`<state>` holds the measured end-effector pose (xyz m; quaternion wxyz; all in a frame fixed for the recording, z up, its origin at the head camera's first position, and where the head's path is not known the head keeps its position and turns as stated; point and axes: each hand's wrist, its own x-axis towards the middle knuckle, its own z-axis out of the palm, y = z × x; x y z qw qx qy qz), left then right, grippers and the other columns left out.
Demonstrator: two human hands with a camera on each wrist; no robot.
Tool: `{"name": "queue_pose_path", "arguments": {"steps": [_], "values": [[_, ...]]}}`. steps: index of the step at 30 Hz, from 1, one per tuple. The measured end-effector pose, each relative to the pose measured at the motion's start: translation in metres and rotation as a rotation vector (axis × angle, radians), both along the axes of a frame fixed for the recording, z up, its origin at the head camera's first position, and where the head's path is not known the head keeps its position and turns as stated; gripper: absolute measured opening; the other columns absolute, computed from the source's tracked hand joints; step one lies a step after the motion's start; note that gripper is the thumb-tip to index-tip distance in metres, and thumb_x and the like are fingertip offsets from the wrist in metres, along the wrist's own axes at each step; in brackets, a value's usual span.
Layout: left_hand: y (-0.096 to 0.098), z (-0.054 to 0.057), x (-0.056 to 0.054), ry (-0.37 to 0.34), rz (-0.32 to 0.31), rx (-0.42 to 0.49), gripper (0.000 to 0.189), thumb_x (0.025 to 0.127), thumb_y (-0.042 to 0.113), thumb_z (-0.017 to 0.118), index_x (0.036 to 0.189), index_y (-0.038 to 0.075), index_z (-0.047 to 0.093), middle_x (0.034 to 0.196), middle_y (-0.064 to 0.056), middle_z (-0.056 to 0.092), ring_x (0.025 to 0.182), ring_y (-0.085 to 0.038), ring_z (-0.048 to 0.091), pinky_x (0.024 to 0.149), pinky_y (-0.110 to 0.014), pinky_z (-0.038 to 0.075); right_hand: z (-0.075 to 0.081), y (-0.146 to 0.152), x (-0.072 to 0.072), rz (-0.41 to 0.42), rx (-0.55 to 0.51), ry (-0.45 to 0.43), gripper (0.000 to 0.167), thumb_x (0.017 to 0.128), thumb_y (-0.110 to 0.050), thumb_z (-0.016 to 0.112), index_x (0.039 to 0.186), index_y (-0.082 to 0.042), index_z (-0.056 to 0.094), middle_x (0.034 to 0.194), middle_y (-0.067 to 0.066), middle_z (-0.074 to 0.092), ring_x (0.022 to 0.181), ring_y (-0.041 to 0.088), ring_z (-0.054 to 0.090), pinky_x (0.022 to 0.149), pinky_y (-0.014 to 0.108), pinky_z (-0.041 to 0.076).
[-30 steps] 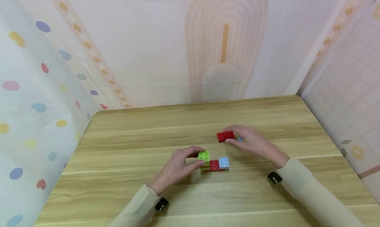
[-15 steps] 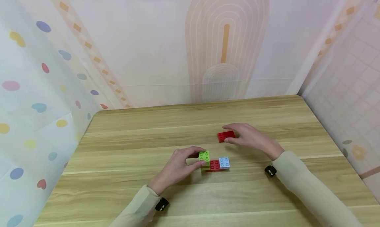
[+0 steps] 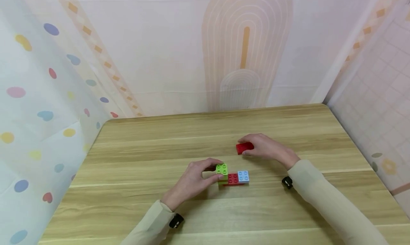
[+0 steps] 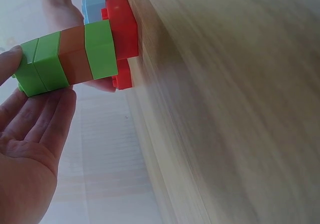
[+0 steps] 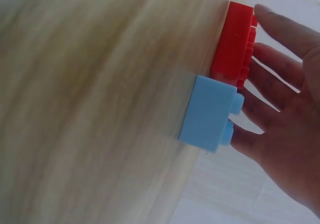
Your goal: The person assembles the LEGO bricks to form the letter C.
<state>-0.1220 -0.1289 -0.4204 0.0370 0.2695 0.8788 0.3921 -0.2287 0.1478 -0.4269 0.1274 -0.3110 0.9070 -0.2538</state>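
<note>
My left hand [image 3: 189,182] pinches the top of a brick stack [image 3: 221,169] between thumb and fingers. In the left wrist view, green bricks [image 4: 50,58] and one brown brick [image 4: 76,54] rise from a red base brick [image 4: 122,26]. A light blue brick [image 3: 243,176] sits on the base's other end. Behind this build, my right hand [image 3: 267,149] reaches over a loose red brick [image 3: 244,148], thumb on the near side, a finger beyond it. The right wrist view shows those fingers fairly straight, thumb tip near the studs of the red brick [image 5: 233,43].
A light blue brick [image 5: 209,113] stands on the table by the right palm in the right wrist view. The wooden table [image 3: 144,149] runs back to a patterned curtain [image 3: 173,60], with more patterned cloth at both sides.
My right hand has moved a little left and lower over the loose red brick, covering more of it. My left hand keeps its hold on the stack.
</note>
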Motion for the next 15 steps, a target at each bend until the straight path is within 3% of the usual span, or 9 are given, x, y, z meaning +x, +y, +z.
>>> {"name": "queue_pose_path", "arguments": {"steps": [4, 15], "values": [[0.0009, 0.0002, 0.0000, -0.003, -0.001, 0.004, 0.036, 0.093, 0.030, 0.071, 0.126, 0.016, 0.064, 0.118, 0.004, 0.069, 0.104, -0.015, 0.066, 0.090, -0.035, 0.054, -0.0013, -0.0010, -0.0004, 0.003, 0.020, 0.012, 0.044, 0.093, -0.020, 0.072, 0.132, -0.004, 0.061, 0.130, 0.012, 0.062, 0.114, 0.024, 0.058, 0.097, 0.043, 0.048], [0.0011, -0.0006, -0.0005, 0.009, 0.001, 0.008, 0.035, 0.093, 0.028, 0.072, 0.125, 0.016, 0.065, 0.117, 0.004, 0.069, 0.104, -0.015, 0.066, 0.090, -0.033, 0.054, -0.0026, -0.0030, 0.0001, -0.002, 0.017, 0.046, 0.036, 0.093, -0.013, 0.070, 0.127, -0.004, 0.064, 0.122, 0.010, 0.065, 0.106, 0.021, 0.060, 0.091, 0.039, 0.051]]}}
